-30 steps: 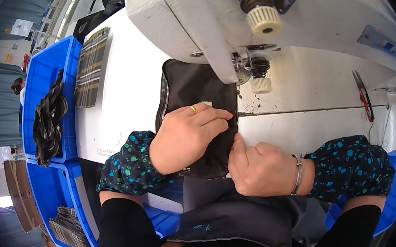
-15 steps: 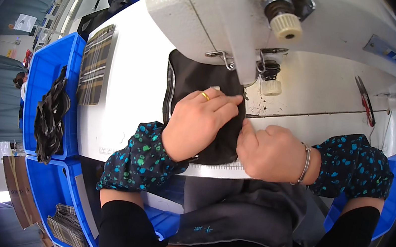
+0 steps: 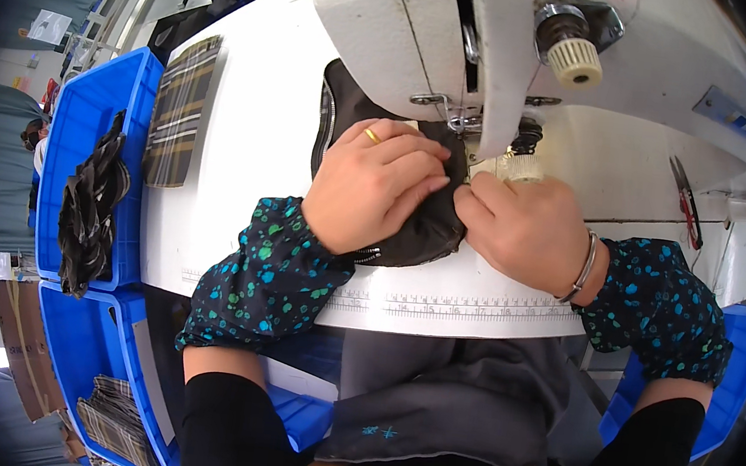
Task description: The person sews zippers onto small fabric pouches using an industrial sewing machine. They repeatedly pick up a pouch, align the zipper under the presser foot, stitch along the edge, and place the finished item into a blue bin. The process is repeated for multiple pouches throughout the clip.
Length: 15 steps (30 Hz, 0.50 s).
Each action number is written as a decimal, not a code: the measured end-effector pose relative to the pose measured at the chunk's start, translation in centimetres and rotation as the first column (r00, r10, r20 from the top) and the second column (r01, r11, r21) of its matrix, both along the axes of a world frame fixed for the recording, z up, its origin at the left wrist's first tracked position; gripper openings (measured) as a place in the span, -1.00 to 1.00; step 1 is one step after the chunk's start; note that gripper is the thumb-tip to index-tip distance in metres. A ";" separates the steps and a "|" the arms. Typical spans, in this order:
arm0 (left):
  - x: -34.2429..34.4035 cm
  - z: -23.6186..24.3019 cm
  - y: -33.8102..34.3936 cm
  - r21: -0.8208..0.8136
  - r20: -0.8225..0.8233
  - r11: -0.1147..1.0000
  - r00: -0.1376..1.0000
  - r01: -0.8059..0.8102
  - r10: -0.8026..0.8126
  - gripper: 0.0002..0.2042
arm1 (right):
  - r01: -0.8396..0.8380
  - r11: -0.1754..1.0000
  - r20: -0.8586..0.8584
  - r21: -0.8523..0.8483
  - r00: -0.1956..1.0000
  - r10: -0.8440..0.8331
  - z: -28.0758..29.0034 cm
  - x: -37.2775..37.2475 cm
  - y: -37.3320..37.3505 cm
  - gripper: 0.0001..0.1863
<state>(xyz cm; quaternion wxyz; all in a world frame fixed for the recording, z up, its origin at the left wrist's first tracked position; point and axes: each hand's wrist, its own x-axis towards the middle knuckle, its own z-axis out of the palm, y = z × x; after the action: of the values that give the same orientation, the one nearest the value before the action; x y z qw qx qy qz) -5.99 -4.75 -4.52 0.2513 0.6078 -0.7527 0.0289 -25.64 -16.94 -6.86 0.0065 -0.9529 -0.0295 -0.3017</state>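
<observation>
A dark brown fabric piece (image 3: 423, 247) with a zipper (image 3: 326, 123) along its left side lies on the white table, its far end at the sewing machine's (image 3: 361, 34) needle area. My left hand (image 3: 372, 181) rests on top of it, fingers stretched forward and a ring on one. My right hand (image 3: 524, 229) is closed at the fabric's right edge, thumb and forefinger pinched there. The machine head hides the far right corner of the cloth. A small pale patch shows beside my left fingertips.
Red-handled scissors (image 3: 688, 204) lie to the right. A plaid fabric piece (image 3: 183, 114) lies on the table's left. Blue bins (image 3: 133, 230) with dark cloth and plaid pieces stand beyond it. A ruler strip (image 3: 476, 308) runs along the front edge.
The fabric has slid away from the table's front edge toward the machine, uncovering more of the ruler. Both hands have moved forward with it. My view has shifted slightly.
</observation>
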 end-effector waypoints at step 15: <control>-4.8 1.5 3.6 0.182 0.188 0.979 0.981 -0.093 0.059 -0.63 | -0.268 0.961 -0.009 -0.064 0.963 0.268 -0.8 -1.3 1.7 -0.86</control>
<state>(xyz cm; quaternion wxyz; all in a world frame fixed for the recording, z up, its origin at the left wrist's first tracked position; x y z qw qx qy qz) -10.82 -1.16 -2.99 0.1215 0.6522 -0.7480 0.0219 -26.93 -15.25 -7.64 0.0167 -0.9399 -0.1680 -0.2969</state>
